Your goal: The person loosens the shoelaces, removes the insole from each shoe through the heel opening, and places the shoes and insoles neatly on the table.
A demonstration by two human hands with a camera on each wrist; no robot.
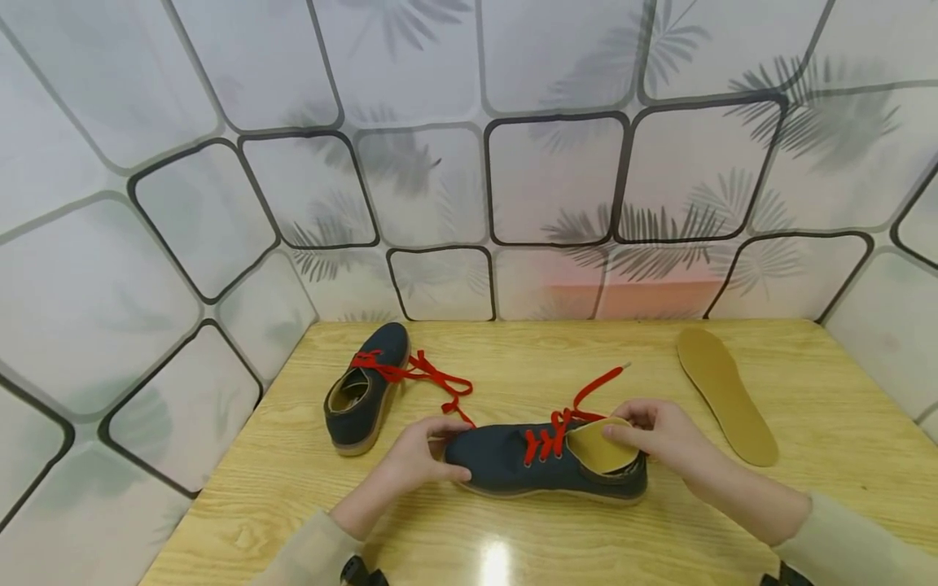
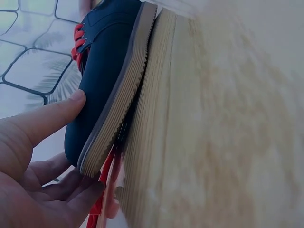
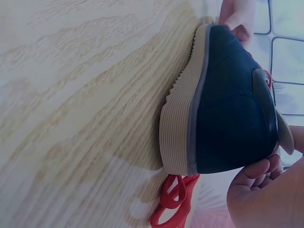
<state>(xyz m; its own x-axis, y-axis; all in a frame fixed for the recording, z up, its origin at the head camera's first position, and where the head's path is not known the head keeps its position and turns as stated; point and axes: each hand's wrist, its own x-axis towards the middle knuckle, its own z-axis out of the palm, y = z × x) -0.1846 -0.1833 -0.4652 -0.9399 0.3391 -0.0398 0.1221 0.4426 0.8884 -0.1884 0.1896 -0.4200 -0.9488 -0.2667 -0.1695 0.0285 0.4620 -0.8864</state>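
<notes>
A dark blue shoe [image 1: 498, 460] with red laces lies sideways across the table, sole down, toe to the left. My left hand [image 1: 410, 457] holds it by the toe, thumb on the near side and fingers on the far side; the left wrist view shows the thumb pressing the toe upper [image 2: 102, 76]. At the heel, my right hand [image 1: 663, 435] pinches the end of a tan insole [image 1: 595, 448] that slants out of the shoe opening. The insole's front part is hidden inside. In the right wrist view, curled fingers sit beside the heel [image 3: 232, 128].
A matching blue shoe [image 1: 348, 427] stands at the left, its red laces [image 1: 440, 376] trailing over the wooden table [image 1: 293, 505]. Another tan insole [image 1: 721, 395] lies flat at the right. Patterned white panels [image 1: 557, 179] rise behind the table and along both sides.
</notes>
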